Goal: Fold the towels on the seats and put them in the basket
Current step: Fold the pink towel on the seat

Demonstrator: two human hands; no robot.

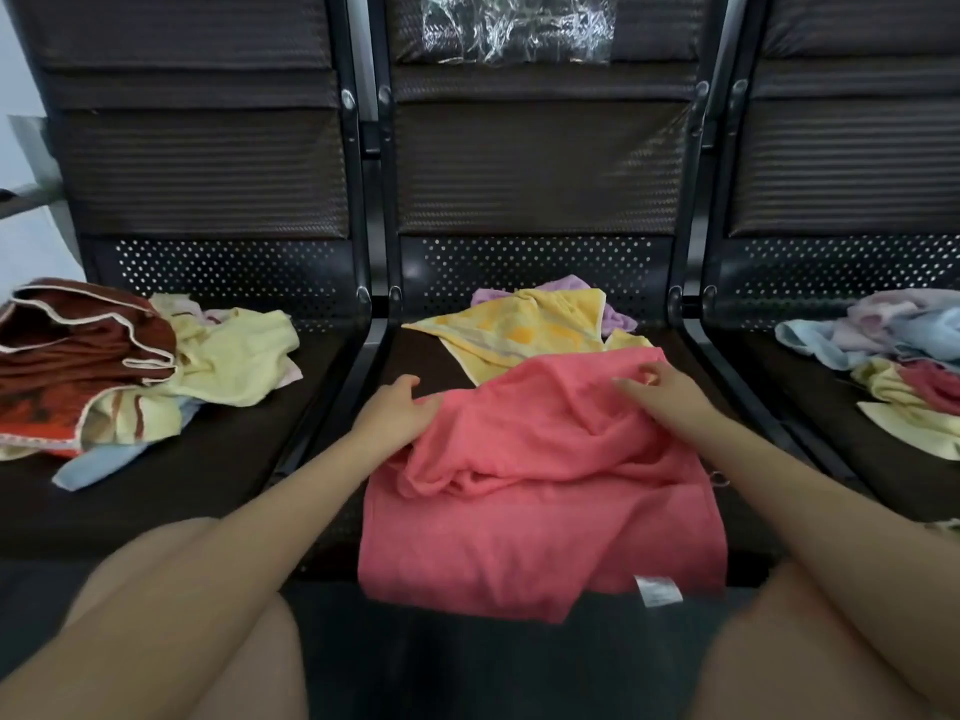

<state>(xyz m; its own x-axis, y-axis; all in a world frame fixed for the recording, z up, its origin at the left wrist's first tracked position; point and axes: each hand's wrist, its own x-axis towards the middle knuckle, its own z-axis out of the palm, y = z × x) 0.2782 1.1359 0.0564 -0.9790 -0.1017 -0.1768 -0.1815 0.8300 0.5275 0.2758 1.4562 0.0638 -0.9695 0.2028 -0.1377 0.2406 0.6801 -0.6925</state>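
item 1, seats (535,163): three dark bench seats with perforated backs filled the frame from left to right; a crumpled clear plastic sheet (514,28) lay against the middle backrest at top centre.

item 2, pink towel (540,491): largest cloth, centre of frame, spread on the middle seat with its near edge and a white label (657,589) hanging over the seat front. upper half was bunched and rumpled, not yet folded.

item 3, left pile (119,376): brown-red cloth with pale trim, pale yellow and light blue towels, heaped at centre left.

item 4, yellow towel (519,330): behind the pink one, overlapping a lilac towel (613,314).

item 5, right pile (904,366): blue, lilac, pink and pale yellow towels, at the right edge.

item 6, left hand (395,407): pinched the pink towel's left upper edge.

item 7, right hand (660,381): fingers curled into the towel's upper right, gripping cloth.

basket: not in view.

risk, judged: the overhanging near edge could drag the towel off the seat if the grip slackened; a fold made over the bunched middle would likely trap creases; the far edge might catch the yellow towel and pull it along.
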